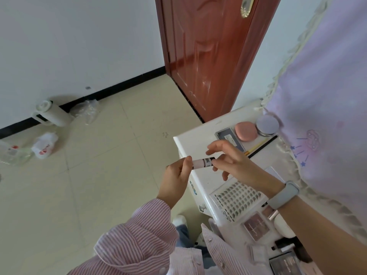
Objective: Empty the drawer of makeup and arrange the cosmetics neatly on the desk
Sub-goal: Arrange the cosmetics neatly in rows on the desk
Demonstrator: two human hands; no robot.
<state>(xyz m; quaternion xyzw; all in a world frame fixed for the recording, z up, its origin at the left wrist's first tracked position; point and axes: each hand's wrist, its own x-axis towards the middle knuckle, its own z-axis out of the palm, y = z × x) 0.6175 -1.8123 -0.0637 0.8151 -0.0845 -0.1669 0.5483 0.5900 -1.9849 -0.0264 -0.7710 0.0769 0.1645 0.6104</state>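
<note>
Holding a small pale pink tube (200, 163) level between both hands, you have it just left of centre in the frame, over the left edge of the white desk (198, 139). The tube has a dark cap at its right end and dark lettering on a white band beside the cap. Your left hand (176, 179) is closed around its left end, thumb pressed on top; your right hand (232, 161) pinches the capped end with thumb and forefinger, the other fingers spread loose. A grey band (283, 194) sits on your right wrist. On the desk toward the upper right lie a round pink compact (246, 132), a lilac-lidded jar (267, 125) just beside it, a grey flat case (228, 137) and a thin black pencil (262, 146). Lower right, below your right forearm, a tray of false lashes (236, 197) lies flat, with a brown palette (256, 227) just below it.
</note>
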